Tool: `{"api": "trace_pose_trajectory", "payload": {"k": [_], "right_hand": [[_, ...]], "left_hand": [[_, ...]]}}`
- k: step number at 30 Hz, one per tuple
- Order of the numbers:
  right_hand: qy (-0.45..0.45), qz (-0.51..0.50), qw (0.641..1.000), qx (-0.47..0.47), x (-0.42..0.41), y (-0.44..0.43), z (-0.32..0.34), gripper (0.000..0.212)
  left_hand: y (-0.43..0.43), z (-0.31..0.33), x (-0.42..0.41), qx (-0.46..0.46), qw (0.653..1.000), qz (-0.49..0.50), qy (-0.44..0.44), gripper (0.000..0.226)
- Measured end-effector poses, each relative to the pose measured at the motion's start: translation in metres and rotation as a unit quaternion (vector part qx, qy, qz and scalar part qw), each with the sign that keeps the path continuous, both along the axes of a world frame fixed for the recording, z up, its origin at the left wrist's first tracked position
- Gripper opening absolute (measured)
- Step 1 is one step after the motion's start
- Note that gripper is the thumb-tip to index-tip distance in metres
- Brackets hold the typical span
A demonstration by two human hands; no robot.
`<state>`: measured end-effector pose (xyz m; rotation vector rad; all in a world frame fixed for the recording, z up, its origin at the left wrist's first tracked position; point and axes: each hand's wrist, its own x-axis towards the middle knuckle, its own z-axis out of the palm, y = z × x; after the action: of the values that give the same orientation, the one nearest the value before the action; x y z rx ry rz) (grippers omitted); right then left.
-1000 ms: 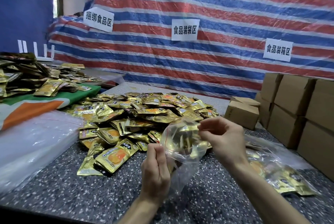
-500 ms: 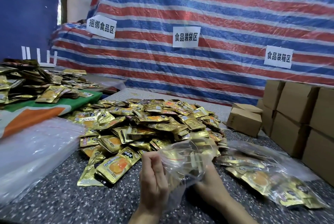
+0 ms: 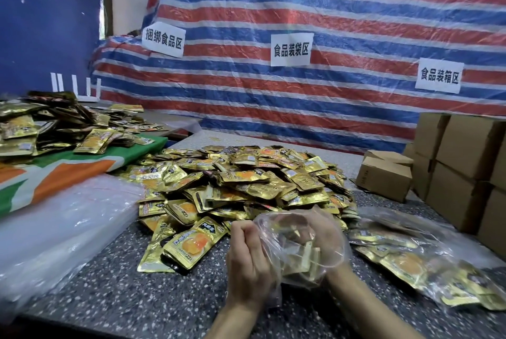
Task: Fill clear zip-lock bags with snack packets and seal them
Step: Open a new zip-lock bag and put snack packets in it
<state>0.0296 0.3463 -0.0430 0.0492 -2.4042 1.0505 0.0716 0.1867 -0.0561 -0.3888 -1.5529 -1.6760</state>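
Observation:
A clear zip-lock bag [image 3: 297,253] with a few gold snack packets inside sits low in the middle of the dark speckled table [image 3: 115,292]. My left hand [image 3: 247,259] grips the bag's left edge. My right hand [image 3: 327,234] is inside the bag, seen through the plastic, its fingers round the packets there. Just beyond lies a big heap of loose gold snack packets [image 3: 241,182].
Filled clear bags [image 3: 421,259] lie at the right. A stack of empty clear bags [image 3: 63,226] lies at the left, beside a green and orange cloth carrying another packet pile [image 3: 41,125]. Cardboard boxes [image 3: 462,171] stand at the right. A striped tarp hangs behind.
My right hand dropped from above the bag's mouth and went down into the bag. The bag sank closer to the table. My left hand kept its hold.

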Motion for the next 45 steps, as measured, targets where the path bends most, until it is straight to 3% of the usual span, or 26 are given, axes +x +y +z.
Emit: {"api": "trace_pose_trajectory", "payload": {"k": [4,9,13,15,18,21,25,27,34,40,44,45], "right_hand": [[0.028,0.048,0.998,-0.023,0.014,0.008,0.033,0.013],[0.064,0.033,0.984,-0.165,0.038,0.031,0.063,0.022],[0.12,0.056,0.949,-0.287,0.069,0.042,0.088,0.044],[0.122,0.088,0.94,-0.308,0.085,0.046,0.092,0.039],[0.093,0.151,0.945,-0.273,0.102,0.052,0.087,0.024],[0.069,0.199,0.962,-0.174,0.111,0.053,0.083,0.017],[0.113,0.145,0.983,0.026,0.111,0.046,0.079,0.019],[0.124,0.13,0.981,0.068,0.109,0.043,0.074,0.019],[0.151,0.093,0.984,0.036,0.098,0.034,0.058,0.019],[0.009,0.191,0.979,-0.066,0.098,0.022,0.055,0.033],[-0.072,0.265,0.961,-0.028,0.096,0.019,0.058,0.007],[-0.081,0.282,0.956,-0.001,0.096,0.019,0.058,0.013]], "left_hand": [[0.0,0.003,0.002,0.021,1.0,-0.015,-0.011,0.021],[0.002,0.004,0.007,-0.013,0.998,-0.056,-0.012,0.019],[0.001,0.0,0.001,-0.005,0.998,-0.054,-0.034,0.019],[0.002,0.0,0.002,-0.009,0.998,-0.058,-0.033,0.02],[0.003,0.001,0.001,-0.025,0.999,-0.041,-0.024,0.021],[0.003,-0.001,-0.002,-0.025,0.998,-0.037,-0.034,0.02],[0.003,-0.002,-0.002,-0.027,0.998,-0.044,-0.029,0.023],[0.004,-0.003,-0.002,-0.022,0.997,-0.068,-0.031,0.028],[0.003,-0.004,-0.005,-0.008,0.992,-0.113,-0.059,0.03],[-0.004,0.004,-0.004,0.007,0.984,-0.149,-0.093,0.038],[-0.01,0.012,-0.01,-0.089,0.973,-0.189,-0.095,0.034],[-0.011,0.014,-0.012,-0.125,0.971,-0.181,-0.094,0.033]]}}
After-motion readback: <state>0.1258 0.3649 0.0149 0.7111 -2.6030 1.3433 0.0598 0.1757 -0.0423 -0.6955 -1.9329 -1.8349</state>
